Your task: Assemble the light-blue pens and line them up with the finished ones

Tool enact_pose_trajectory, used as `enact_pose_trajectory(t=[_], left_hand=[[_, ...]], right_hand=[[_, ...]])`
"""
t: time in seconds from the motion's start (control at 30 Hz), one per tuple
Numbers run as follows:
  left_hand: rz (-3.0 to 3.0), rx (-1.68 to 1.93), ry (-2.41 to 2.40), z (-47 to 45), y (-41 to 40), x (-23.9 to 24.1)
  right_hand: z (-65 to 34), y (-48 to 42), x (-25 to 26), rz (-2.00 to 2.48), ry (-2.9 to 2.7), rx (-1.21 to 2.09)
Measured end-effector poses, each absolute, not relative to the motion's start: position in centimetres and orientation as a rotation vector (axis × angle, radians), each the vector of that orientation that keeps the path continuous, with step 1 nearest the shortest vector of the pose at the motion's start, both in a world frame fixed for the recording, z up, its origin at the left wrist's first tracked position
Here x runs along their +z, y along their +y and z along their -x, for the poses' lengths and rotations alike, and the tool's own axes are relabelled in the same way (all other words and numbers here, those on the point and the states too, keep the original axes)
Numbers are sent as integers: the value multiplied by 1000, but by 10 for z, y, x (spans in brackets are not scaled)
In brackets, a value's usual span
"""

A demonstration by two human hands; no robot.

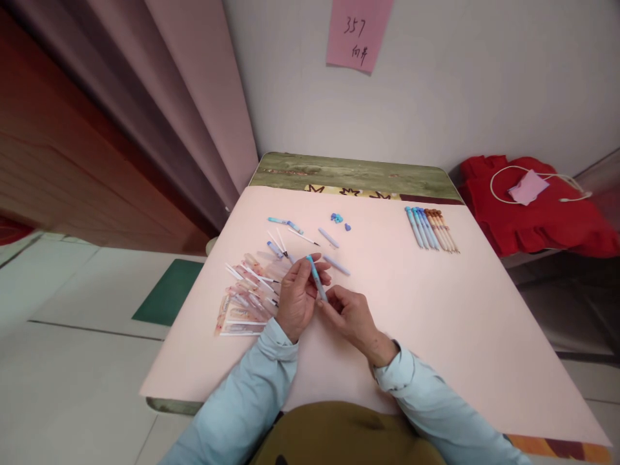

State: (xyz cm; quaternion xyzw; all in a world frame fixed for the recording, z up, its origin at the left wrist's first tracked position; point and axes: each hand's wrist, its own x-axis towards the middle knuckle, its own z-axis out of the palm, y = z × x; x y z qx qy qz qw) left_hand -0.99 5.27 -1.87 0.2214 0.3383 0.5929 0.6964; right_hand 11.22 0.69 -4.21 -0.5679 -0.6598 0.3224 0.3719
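Observation:
A blue pen (316, 279) is held between both hands, tilted with its bright blue end up and to the left. My left hand (296, 298) is closed round its upper part. The fingers of my right hand (349, 314) pinch its lower end. Beyond the hands lie two pale lavender pen barrels (336, 265), one behind the other. Small blue heart-shaped pieces (336, 218) sit farther back. To the left are blue pen parts (278, 221) and thin white refills (303, 236), some with dark tips.
Left of my hands is a heap of clear wrappers and white refills (247, 297). A row of several blue and brown-topped pens (431, 229) lies at the back right. A red cushion (533, 213) with a white cord stands beyond the table's right edge. A pink note (358, 35) hangs on the wall.

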Motion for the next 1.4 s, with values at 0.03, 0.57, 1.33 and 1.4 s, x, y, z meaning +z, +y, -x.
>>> enact_pose_trajectory(t=[0.03,0.57,1.33,1.4], left_hand=[[-497,1322,754,10,53,-19],[-424,1312,769,9,54,-24],[-618,1219,785,7,52,-25],[-603,1199,762,7,52,-26]], right_hand=[[-112,7,-42,1457,-1691,827],[-112,5,-41,1422,-1683,845],[-168,60,-31,1535,-1156,716],[-177,75,-31,1567,-1175,677]])
